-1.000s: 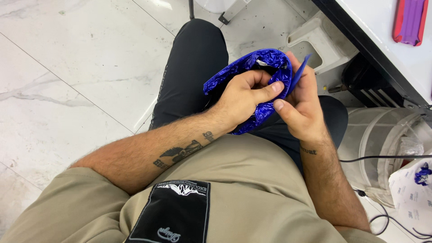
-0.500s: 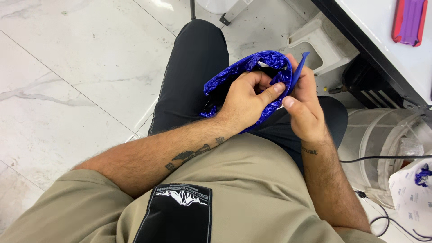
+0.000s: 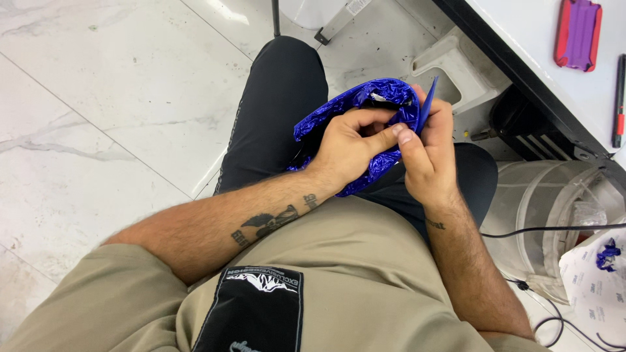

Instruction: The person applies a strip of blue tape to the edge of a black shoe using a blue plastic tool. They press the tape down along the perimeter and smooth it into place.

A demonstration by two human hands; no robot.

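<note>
Little has shifted since the earlier frames: both hands remain at the centre of the frame, above the lap. Left hand curls around a crumpled, shiny blue wrapped object, fingers pressed into its folds. Right hand pinches a thin blue tool upright against the object's right edge, thumb touching the left fingertips. Upper right: a white table bearing a red and purple case; below it, a clear plastic bucket on the marble floor.
</note>
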